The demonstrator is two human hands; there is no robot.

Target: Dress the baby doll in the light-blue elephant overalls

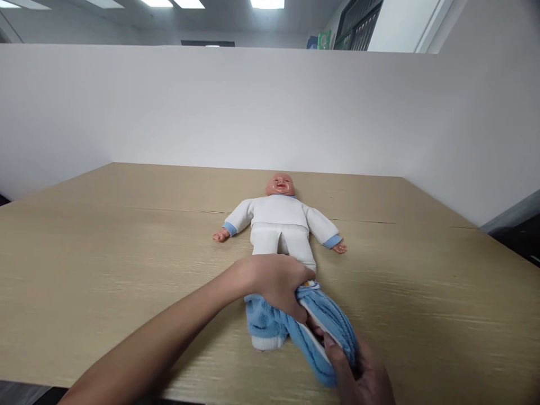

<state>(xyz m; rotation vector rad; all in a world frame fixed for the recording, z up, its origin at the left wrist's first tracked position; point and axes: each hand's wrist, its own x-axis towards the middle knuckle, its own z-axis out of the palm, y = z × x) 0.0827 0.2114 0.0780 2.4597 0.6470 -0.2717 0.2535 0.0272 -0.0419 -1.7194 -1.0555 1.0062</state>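
Head view: blue fleece garment lies bunched on the table, near the front edge, a little right of centre, right at the feet end of the doll. A white cuff shows at the garment's near-left end. Whether the doll's feet are inside the garment cannot be told; both are hidden.

Left hand comes in from the near left, bare forearm across the table, fingers closed over the far end of the garment, gripping the bunched fleece, just where the doll's white trouser legs end. Right hand sits at the near right, partly cut off by the frame edge, fingers curled onto the near-right end of the same garment, holding its edge. Fabric is stretched between the two hands.

Doll lies on its back, head at the far end, arms spread left and right, white top and trousers with blue cuffs, flat on the table.

Table is light wood grain with a seam running left to right behind the doll. White partition stands along the far and right sides. Ceiling lights above it.
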